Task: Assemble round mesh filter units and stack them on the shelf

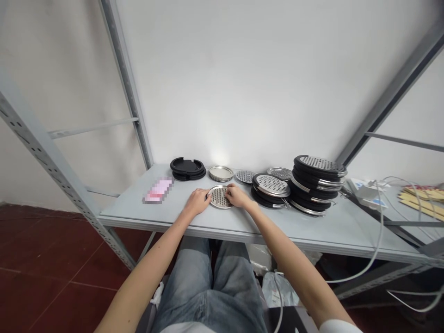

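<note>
On the grey shelf table in front of me lies a round metal dish with a perforated metal disc [218, 198] inside its raised rim. My left hand [198, 201] closes on the left side of the rim, where a small dark spot shows at the fingertips. With curled fingers, my right hand [237, 196] grips the right edge of the disc and hides part of it. Just behind are a stack of shallow metal dishes [221, 172] and some loose perforated discs [245, 176].
Black ring-shaped holders [188, 169] are stacked at the back left, near a blurred pink item [158, 190]. To the right stand a short stack [271, 186] and a tall stack [316, 182] of black holders with metal discs. A white cable [380, 226] hangs over the right front edge.
</note>
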A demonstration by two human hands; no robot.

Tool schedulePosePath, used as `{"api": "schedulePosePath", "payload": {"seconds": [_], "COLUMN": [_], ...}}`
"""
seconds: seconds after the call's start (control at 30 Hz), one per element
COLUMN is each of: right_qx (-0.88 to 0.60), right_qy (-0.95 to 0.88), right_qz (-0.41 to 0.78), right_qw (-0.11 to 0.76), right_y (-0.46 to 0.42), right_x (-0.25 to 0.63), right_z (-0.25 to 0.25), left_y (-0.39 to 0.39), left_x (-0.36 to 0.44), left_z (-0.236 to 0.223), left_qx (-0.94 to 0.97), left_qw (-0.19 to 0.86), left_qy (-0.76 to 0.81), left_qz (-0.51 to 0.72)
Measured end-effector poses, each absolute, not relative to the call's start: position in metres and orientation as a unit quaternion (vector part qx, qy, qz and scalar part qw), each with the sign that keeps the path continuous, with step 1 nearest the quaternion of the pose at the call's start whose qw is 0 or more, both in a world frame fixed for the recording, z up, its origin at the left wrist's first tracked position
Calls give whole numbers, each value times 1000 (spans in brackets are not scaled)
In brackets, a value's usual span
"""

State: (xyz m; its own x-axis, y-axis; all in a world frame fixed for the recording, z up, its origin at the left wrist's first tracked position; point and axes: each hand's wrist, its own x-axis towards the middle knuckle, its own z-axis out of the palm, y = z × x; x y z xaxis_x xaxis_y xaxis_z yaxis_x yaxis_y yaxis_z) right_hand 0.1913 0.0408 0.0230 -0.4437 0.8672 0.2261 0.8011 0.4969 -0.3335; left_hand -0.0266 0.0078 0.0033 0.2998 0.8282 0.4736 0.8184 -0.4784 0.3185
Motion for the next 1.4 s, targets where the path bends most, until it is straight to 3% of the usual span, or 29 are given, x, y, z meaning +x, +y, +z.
{"api": "schedulePosePath", "payload": {"seconds": [0.53,0.83,1.17,1.4], "right_qx": [-466,-451,-481,-463], "right_qy": [-840,-785,-826,-835], "right_qz": [112,123,109,133], "right_qw": [256,406,275,266], "right_y": [44,42,28,26], "right_x": [195,205,200,201], "right_z": [11,-9,-4,0], "left_y": [6,8,7,5], "left_x": [-25,-26,-26,-28], "left_z": [4,1,-2,1], "left_qx": [812,809,825,852], "left_qw": [-25,-39,42,57], "left_qy": [499,514,505,466], "left_qz": [301,282,252,231]}}
